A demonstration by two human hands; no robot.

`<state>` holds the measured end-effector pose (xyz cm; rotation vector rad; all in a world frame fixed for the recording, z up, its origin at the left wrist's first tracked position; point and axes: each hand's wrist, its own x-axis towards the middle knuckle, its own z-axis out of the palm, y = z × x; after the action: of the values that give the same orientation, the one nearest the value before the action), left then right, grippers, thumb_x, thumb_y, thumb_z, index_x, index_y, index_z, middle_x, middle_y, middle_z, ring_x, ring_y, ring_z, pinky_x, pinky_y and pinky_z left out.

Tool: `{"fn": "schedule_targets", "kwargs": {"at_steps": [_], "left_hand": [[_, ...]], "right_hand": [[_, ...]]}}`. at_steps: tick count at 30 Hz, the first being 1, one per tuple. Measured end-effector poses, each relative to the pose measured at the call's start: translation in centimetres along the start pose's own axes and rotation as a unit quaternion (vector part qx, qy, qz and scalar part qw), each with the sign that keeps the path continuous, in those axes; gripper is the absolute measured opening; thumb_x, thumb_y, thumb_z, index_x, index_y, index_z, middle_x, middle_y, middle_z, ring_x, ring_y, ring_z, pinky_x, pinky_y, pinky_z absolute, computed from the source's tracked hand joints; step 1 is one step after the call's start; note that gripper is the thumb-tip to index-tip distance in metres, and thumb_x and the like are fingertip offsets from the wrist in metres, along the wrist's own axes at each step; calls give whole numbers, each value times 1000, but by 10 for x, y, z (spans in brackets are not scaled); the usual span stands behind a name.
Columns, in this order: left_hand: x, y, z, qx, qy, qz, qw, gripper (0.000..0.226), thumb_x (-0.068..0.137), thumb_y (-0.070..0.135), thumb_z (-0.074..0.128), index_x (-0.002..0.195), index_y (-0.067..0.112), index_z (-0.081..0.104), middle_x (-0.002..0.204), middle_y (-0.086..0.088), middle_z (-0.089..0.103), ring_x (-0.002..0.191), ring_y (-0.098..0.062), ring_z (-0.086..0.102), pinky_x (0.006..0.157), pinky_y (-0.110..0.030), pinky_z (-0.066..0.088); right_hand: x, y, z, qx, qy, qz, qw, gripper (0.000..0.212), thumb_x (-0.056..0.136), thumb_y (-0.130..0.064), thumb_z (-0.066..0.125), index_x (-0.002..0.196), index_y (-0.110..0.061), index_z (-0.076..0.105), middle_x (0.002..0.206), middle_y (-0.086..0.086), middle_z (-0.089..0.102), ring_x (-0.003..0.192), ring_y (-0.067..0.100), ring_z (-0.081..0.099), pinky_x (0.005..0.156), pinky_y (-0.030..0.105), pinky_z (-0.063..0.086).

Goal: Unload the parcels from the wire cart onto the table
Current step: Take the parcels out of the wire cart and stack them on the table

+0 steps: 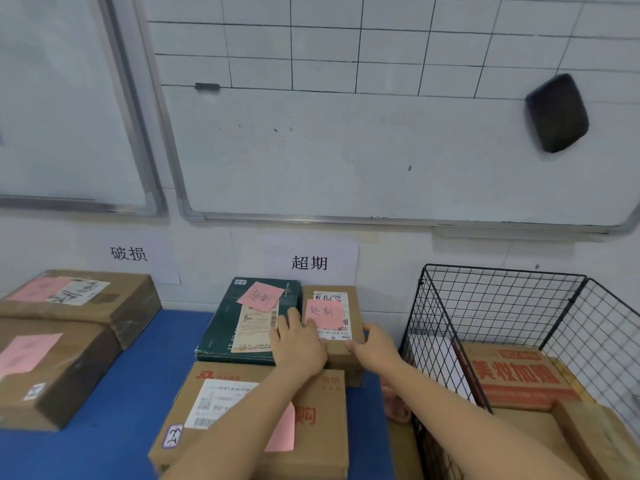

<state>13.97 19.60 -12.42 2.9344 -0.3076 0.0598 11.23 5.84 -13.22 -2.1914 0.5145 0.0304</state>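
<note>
A small brown parcel [341, 356] with a pink note and white label stands on the blue table [121, 403], against the wall under a paper sign. My left hand [298, 344] holds its left side, fingers on top. My right hand [375, 348] grips its near right corner. A dark green flat box [225, 327] lies right beside it on the left. A larger brown parcel [322, 427] lies in front, under my left forearm. The black wire cart [498, 299] stands to the right and holds an orange-printed carton [519, 379] and other brown boxes.
Two brown parcels [79, 303] with pink notes sit on the table's left side under another paper sign. Whiteboards hang on the wall above, one with a black eraser [556, 112]. A gap separates the table's right edge from the cart.
</note>
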Motion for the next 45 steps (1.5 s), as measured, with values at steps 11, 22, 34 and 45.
{"fn": "schedule_targets", "kwargs": {"at_steps": [11, 22, 34, 45], "left_hand": [[3, -5, -11, -78, -29, -12, 996, 44, 91, 42, 49, 127, 17, 49, 133, -9, 32, 125, -27, 30, 105, -37, 29], [-5, 71, -57, -124, 60, 90, 986, 45, 93, 36, 41, 131, 14, 49, 133, -10, 47, 122, -32, 38, 101, -35, 29], [-68, 246, -63, -95, -37, 206, 973, 49, 92, 36, 51, 136, 17, 43, 141, -12, 41, 131, -32, 32, 106, -40, 30], [-132, 356, 57, 92, -307, 248, 914, 73, 91, 48, 49, 150, 16, 19, 153, -13, 23, 139, -36, 23, 113, -50, 25]], "right_hand": [[-13, -14, 0, -41, 2, -31, 999, 38, 96, -22, 51, 129, -6, 44, 126, 10, 58, 108, 22, 57, 75, 24, 43], [-56, -19, -134, -64, 145, -200, 967, 38, 95, -22, 54, 129, -7, 49, 127, 11, 57, 118, 20, 53, 96, 28, 39], [-112, 141, -290, -206, 70, 43, 975, 42, 95, -27, 53, 130, -5, 46, 118, 10, 58, 102, 22, 57, 81, 31, 44], [-97, 253, -297, -240, -105, 71, 963, 19, 98, -7, 36, 99, -9, 55, 102, 7, 59, 101, 22, 54, 84, 27, 43]]}}
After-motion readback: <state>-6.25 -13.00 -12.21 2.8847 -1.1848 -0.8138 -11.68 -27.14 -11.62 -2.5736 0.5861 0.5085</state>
